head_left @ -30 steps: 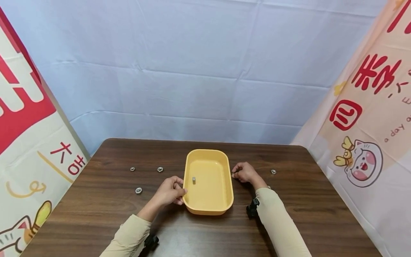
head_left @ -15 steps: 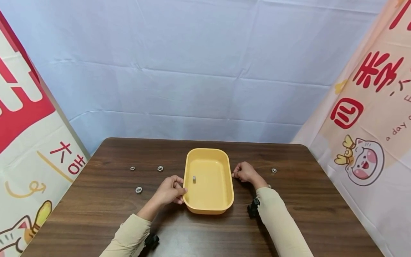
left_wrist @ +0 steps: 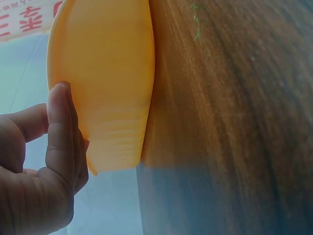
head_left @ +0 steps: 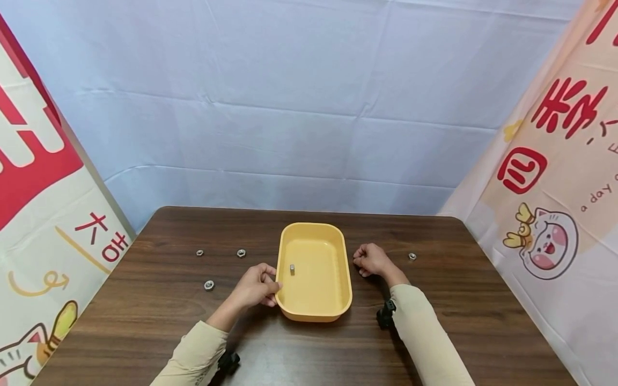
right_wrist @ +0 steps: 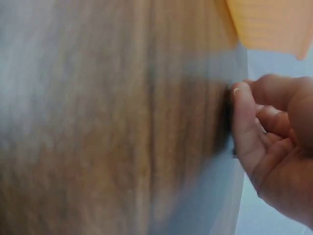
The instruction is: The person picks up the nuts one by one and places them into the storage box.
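My left hand grips the near-left side of a yellow plastic tray, thumb over the rim and fingers against the outer wall. In the left wrist view the tray's wall stands on the table beside the fingers. A small metal nut sits in the tray, toward its left wall. To the right of the tray, my right hand is low over the table, thumb and index fingertips pinched together on a small nut that the fingers hide. The right wrist view shows the curled fingers close to the tabletop.
Hex nuts lie on the brown wooden table: a small nut, a larger nut and a thick nut on the left, another nut on the right. A pale cloth hangs behind the table.
My right hand has drawn back a little to the right from the tray's side, and the nut seen at its fingertips no longer shows there. The left hand and tray have stayed put.
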Available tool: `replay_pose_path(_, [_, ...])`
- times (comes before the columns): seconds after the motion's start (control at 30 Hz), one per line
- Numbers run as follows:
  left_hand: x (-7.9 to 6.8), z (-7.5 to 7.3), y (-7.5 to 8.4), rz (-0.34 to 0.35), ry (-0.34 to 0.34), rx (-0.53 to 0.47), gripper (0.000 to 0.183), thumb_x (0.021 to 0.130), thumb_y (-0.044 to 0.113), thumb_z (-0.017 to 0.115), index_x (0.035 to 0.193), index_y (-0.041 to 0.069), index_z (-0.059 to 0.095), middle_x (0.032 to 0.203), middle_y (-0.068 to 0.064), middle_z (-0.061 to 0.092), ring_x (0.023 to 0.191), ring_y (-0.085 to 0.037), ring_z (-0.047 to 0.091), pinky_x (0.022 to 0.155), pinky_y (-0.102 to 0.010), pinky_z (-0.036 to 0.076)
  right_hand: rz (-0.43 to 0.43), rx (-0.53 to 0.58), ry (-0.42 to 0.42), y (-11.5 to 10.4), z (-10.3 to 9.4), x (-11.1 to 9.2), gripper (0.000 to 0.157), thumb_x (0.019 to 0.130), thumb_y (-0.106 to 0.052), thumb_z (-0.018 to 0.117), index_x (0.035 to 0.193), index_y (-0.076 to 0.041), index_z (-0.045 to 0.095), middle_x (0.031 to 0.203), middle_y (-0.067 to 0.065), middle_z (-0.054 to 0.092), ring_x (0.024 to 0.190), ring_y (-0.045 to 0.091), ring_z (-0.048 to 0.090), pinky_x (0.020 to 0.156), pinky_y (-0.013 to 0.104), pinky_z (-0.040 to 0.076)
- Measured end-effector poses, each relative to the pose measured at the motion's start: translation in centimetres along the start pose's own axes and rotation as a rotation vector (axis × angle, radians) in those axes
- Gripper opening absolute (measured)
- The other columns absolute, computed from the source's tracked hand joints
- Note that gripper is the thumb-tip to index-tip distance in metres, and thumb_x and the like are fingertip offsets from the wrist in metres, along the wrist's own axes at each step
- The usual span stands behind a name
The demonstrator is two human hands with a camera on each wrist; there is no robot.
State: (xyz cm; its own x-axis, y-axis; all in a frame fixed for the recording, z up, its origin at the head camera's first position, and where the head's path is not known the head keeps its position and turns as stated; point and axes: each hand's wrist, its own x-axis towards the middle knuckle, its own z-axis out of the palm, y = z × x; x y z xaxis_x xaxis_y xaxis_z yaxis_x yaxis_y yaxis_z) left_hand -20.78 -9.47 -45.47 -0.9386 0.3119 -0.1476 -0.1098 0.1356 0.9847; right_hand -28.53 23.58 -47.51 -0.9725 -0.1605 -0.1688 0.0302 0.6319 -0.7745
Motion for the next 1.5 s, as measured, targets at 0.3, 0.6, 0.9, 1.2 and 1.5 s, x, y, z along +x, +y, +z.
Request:
replay_pose_path(0.3, [-0.4, 0.0, 0.6, -0.006, -0.01, 0.001, 0.03, 0.084, -0.008, 0.058, 0.108, -0.016, 0.042, 0.067, -0.011, 0.052, 0.047, -0.016, 0.056, 0.045, -0.029, 0.052, 0.022, 0.291, -0.058, 0.5, -0.6, -1.2, 0.019, 0.097, -0.001, 0.044, 0.103, 0.014, 0.054, 0.074, 0.01, 0.052, 0.059, 0.014, 0.052, 0.05, 0.024, 0.046])
replay_pose_path(0.6, [0.0, -0.2, 0.1, 0.007, -0.01, 0.003, 0.032, 0.084, -0.005, 0.06, 0.11, -0.014, 0.042, 0.069, -0.014, 0.054, 0.047, -0.017, 0.056, 0.044, -0.03, 0.052, 0.085, 0.607, -0.01, 0.9, -0.7, -1.9, 0.033, 0.092, -0.001, 0.052, 0.118, 0.018, 0.046, 0.081, 0.007, 0.058, 0.062, 0.01, 0.054, 0.051, 0.018, 0.045])
replay_pose_path(0.9, [0.2, -0.3, -0.4, 0.007, -0.029, -0.004, 0.031, 0.084, -0.005, 0.059, 0.109, -0.014, 0.042, 0.07, -0.017, 0.056, 0.047, -0.016, 0.057, 0.046, -0.03, 0.053, 0.1, 0.678, -0.028, 1.0, -1.0, -2.2, 0.042, 0.084, 0.005, 0.055, 0.123, 0.017, 0.046, 0.084, 0.008, 0.065, 0.061, 0.008, 0.058, 0.043, 0.014, 0.037])
replay_pose_path(1.2, [0.2, -0.2, -0.5, 0.017, -0.021, -0.002, 0.032, 0.084, -0.004, 0.06, 0.109, -0.014, 0.042, 0.07, -0.017, 0.056, 0.047, -0.017, 0.057, 0.045, -0.031, 0.053, 0.085, 0.664, -0.037, 0.9, -1.4, -2.5, 0.039, 0.085, 0.004, 0.057, 0.121, 0.018, 0.048, 0.084, 0.008, 0.068, 0.058, 0.007, 0.057, 0.042, 0.014, 0.036])
replay_pose_path(1.5, [0.4, -0.2, -0.4, 0.021, -0.033, 0.01, 0.031, 0.084, -0.006, 0.059, 0.107, -0.014, 0.041, 0.067, -0.016, 0.057, 0.047, -0.017, 0.057, 0.045, -0.031, 0.053, 0.08, 0.529, -0.01, -0.2, -2.6, -3.4, 0.036, 0.082, -0.003, 0.065, 0.113, 0.013, 0.058, 0.077, 0.005, 0.068, 0.056, 0.008, 0.058, 0.041, 0.016, 0.038])
